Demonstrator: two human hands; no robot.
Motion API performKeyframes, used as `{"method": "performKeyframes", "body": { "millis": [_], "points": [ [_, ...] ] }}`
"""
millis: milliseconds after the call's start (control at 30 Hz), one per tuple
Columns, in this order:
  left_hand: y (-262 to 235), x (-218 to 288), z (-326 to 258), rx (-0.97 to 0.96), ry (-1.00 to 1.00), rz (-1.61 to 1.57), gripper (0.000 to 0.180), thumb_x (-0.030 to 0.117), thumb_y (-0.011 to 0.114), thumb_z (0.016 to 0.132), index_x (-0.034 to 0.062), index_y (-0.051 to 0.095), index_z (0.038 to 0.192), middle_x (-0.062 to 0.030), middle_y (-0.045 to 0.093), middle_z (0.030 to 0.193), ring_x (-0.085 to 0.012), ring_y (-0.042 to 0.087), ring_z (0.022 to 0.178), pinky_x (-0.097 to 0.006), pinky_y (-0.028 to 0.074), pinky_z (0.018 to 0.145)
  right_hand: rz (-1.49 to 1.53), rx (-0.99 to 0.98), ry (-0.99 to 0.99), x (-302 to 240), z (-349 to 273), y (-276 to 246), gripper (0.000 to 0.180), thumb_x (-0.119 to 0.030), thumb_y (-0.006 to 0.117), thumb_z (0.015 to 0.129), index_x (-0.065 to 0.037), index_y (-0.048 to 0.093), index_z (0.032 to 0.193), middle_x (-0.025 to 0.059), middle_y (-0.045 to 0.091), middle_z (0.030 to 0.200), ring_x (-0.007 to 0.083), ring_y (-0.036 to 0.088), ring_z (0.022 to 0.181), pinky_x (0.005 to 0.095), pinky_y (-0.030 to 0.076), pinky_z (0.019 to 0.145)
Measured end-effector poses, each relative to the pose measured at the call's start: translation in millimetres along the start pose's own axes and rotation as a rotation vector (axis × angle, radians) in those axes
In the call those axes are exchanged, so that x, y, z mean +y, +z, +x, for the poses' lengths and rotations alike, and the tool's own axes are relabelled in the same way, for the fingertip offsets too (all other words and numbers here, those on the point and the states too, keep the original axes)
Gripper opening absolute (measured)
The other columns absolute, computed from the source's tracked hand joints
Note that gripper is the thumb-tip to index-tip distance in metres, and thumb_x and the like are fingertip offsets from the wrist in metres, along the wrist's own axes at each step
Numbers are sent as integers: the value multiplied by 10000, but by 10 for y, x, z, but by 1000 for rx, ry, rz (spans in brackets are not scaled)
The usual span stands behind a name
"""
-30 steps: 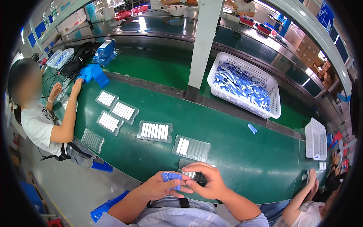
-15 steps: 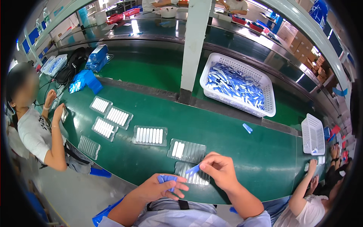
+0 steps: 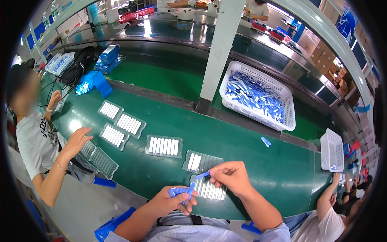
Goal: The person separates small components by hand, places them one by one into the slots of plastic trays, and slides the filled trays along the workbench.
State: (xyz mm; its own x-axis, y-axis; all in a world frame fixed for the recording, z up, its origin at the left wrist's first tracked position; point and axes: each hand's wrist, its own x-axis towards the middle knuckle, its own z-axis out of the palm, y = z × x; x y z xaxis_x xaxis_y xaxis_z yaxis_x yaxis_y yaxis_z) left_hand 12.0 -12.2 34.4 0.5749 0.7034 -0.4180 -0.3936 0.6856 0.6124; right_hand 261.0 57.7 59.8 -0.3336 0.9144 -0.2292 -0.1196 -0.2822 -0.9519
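Note:
My left hand (image 3: 171, 201) is closed around several small blue strips (image 3: 176, 191), with one strip standing up between thumb and fingers. Between the thumb and fingers of my right hand (image 3: 233, 177) is a single blue strip (image 3: 202, 175). It points left over the edge of a clear slotted tray (image 3: 210, 195), which has white strips in its slots and lies just under both hands. Beyond it lies a second clear tray (image 3: 211, 162) with a few white strips (image 3: 194, 161) at its left end. Farther left sits a tray filled with white strips (image 3: 164, 146).
A white basket (image 3: 289, 125) heaped with blue and white strips stands beyond the grey post (image 3: 215, 60). Loose blue strips (image 3: 266, 142) lie nearer. Another white basket (image 3: 332, 151) is at right. Filled trays (image 3: 131, 124) and a co-worker's hand (image 3: 78, 141) are at left.
The view has shifted slightly. The strip in my right hand has moved up and left. At left, the co-worker's hand has come down toward the slotted trays, and a tray there has shifted.

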Motion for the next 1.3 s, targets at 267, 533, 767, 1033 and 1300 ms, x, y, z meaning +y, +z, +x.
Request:
{"method": "performKeyframes", "body": {
  "millis": [267,533,767,1033,1300],
  "points": [
    [-86,-4,-51,24,-8,143,332,137,551,1041,-78,567,1293,-170,672,1076,-200,685,869,-345,625,751,-36,-46,38,2,323,-124,102,-29,721,900,50,735,962,112,747,815,102,676,610,220,489,508],
    [0,10,-1,34,-16,123,309,120,588,1013,-87,599,1242,-182,678,1022,-214,685,825,-371,634,715,-1069,-82,-265,-287,519,161,313,-127,745,799,-28,696,1092,98,691,791,243,675,703,352,538,652],
    [3,94,-49,69,28,164,291,96,578,1007,-86,608,1232,-185,683,1020,-204,683,819,-364,635,711,-899,-18,-357,-230,280,269,311,-152,738,850,-40,668,1132,82,633,735,232,614,644,372,492,602],
    [0,87,-14,14,21,213,303,114,574,1017,-68,602,1258,-168,687,1043,-178,671,800,-345,629,714,-417,-206,-138,1,17,133,82,-78,714,922,-6,731,957,37,695,759,80,595,622,256,475,552],
    [-42,38,41,59,21,173,257,78,565,1008,-71,626,1208,-175,678,969,-187,664,750,-357,626,661,-268,-109,35,-143,422,-303,88,-9,702,897,48,725,960,86,735,837,102,658,623,227,513,574]
  ]
}}
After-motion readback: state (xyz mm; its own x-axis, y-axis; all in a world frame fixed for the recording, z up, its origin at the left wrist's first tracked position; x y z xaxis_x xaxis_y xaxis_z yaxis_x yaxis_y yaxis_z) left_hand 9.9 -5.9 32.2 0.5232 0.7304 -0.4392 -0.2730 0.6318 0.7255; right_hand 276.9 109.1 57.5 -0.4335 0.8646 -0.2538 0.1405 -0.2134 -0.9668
